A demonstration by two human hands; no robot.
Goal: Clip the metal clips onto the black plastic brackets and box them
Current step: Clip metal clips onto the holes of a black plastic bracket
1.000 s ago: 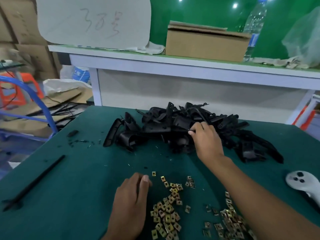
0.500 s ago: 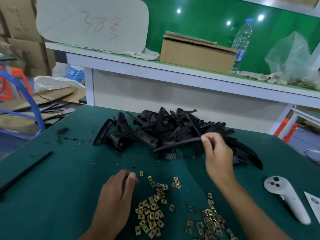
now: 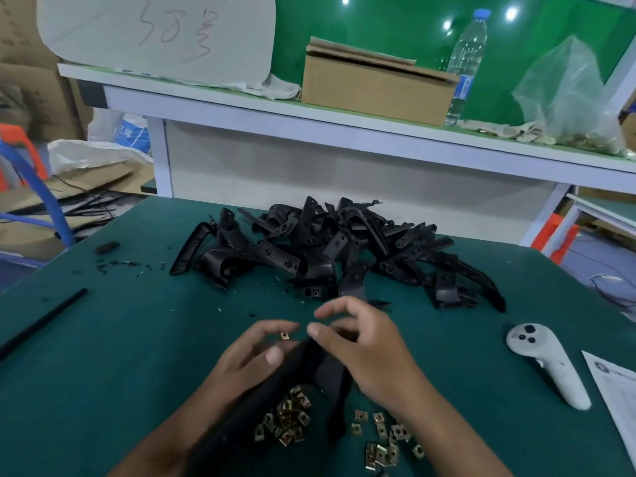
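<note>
A heap of black plastic brackets (image 3: 327, 246) lies at the far middle of the green table (image 3: 120, 339). Near me, my right hand (image 3: 375, 352) grips the upper end of one long black bracket (image 3: 292, 373), which slants down to the left across my left wrist. My left hand (image 3: 241, 366) pinches a small brass-coloured metal clip (image 3: 284, 336) right beside that end of the bracket. Loose metal clips (image 3: 289, 418) lie scattered under both hands, with more clips (image 3: 382, 438) to the right. A cardboard box (image 3: 375, 87) stands on the raised shelf behind.
A white handheld controller (image 3: 543, 359) and a printed sheet (image 3: 616, 390) lie at the right. A thin black rod (image 3: 41, 321) rests near the left edge. On the shelf stand a water bottle (image 3: 466, 63) and a clear plastic bag (image 3: 568, 91).
My right hand has pulled one bracket out of the heap and brought it toward me. My left hand has lifted off the loose clips with one clip and met the bracket.
</note>
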